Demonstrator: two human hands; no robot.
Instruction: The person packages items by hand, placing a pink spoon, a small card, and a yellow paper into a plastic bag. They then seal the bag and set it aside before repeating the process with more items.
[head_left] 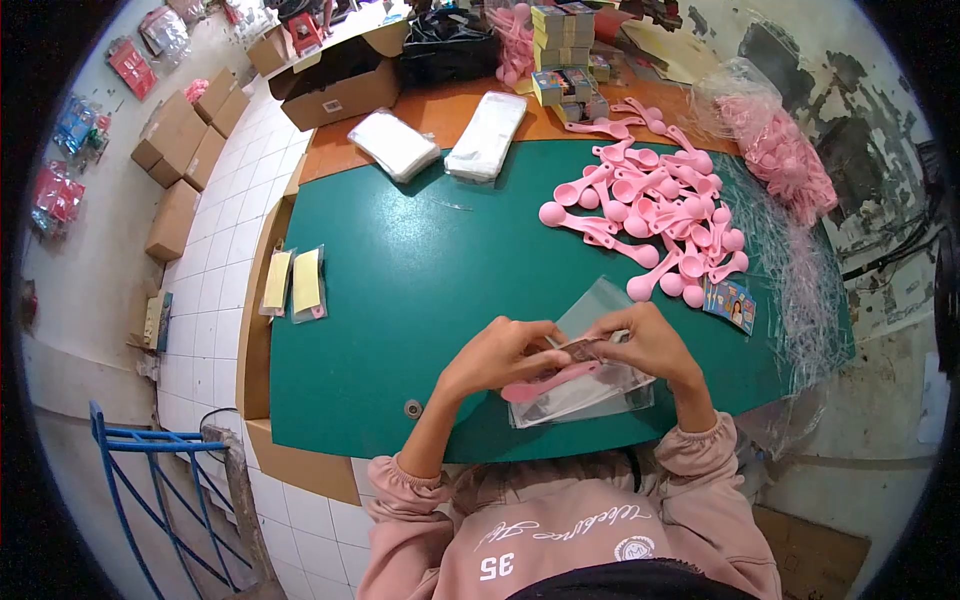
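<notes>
My left hand (508, 352) and my right hand (640, 345) meet near the table's front edge, both with fingers pinched. Between the fingertips is a small printed piece (582, 350) that looks like a card, blurred and partly covered. Just below them lies a pink measuring spoon (548, 384), its handle running up to the right under my fingers. Under the spoon and hands are several clear plastic bags (580, 405), and another clear bag (603, 300) sticks out beyond my fingertips. Right of my right hand, a few printed cards (732, 304) lie beside the spoon heap.
A heap of pink measuring spoons (660, 205) covers the table's right side. Stacks of clear bags (487, 137) and bundled cards (562, 50) stand at the back. Two packets with yellow inserts (308, 283) lie at the left edge. Crumpled plastic film (790, 290) hangs along the right edge.
</notes>
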